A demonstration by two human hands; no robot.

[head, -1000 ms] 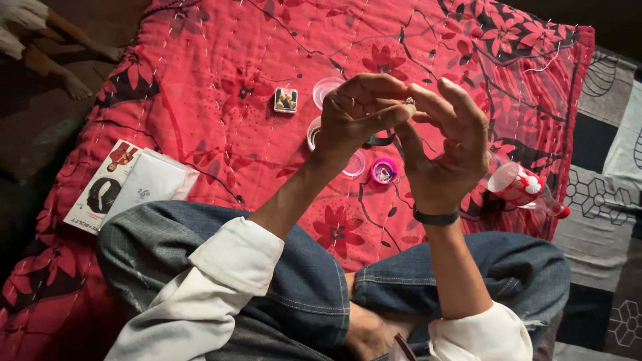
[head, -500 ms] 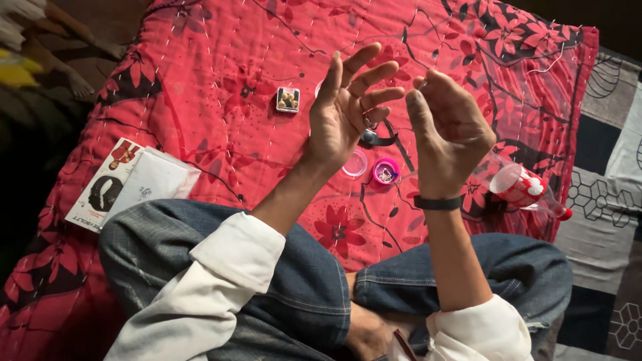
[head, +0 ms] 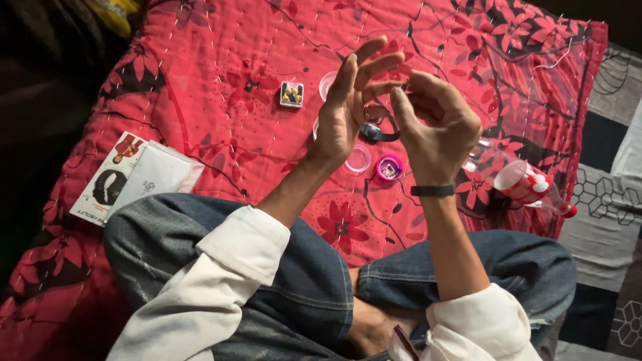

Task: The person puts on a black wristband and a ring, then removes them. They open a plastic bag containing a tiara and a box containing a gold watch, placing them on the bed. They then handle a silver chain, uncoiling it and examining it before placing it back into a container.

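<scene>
While both hands hover raised over the red floral quilt (head: pixel 200 80), the left hand (head: pixel 348 110) is spread, fingers fanned, holding nothing I can make out; the right hand (head: pixel 438 124) curls, fingertips pinched toward the left ones, perhaps on a thread too fine to see. Judging by this, the fiddly work is midway: containers are open, nothing is packed away. Counted: two clear round lids (head: pixel 358 159), one pink pot (head: pixel 389 167), one dark band (head: pixel 378 134), one small square tile (head: pixel 291 94), one box (head: pixel 107 180), one plastic bottle (head: pixel 528 184).
</scene>
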